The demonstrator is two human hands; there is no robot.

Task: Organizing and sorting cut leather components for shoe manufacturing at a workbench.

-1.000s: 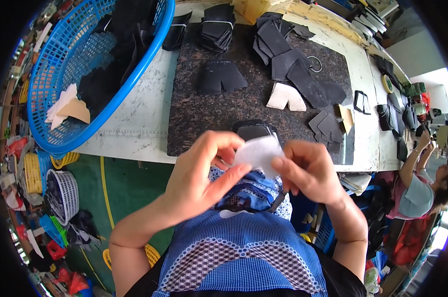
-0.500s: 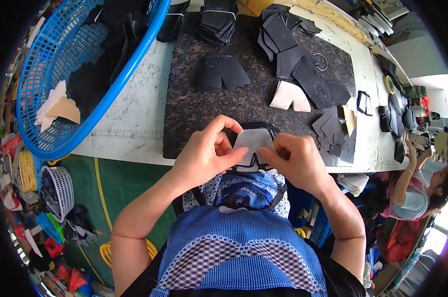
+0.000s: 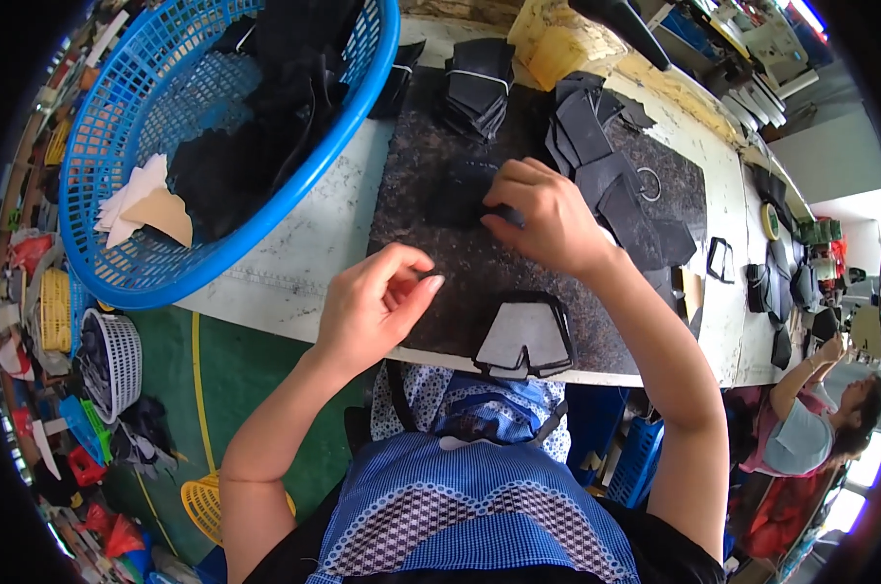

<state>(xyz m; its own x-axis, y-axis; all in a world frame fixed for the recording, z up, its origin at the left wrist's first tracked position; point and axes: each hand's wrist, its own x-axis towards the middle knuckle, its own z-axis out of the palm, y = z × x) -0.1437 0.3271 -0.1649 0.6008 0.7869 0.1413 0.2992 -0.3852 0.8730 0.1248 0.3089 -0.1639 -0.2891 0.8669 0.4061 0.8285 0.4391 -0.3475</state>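
My right hand reaches over the dark stone board. Its thumb and fingers pinch the right edge of a black notched fabric piece, most of which lies flat on the board. My left hand is just above the board's left edge, fingers curled, with a small gap between thumb and forefinger and nothing visible in it. At the board's near edge a pale grey notched piece rests on a slightly larger black-edged stack, touched by neither hand.
A large blue basket with dark fabric stands at the left. Banded black pieces and a pile of loose black pieces lie on the board's far side. A white table surrounds it. At the far right a person works.
Both hands have let go of the grey-topped stack, which now lies at the board's near edge. My right hand has moved away to the black piece; my left hand has drawn left.
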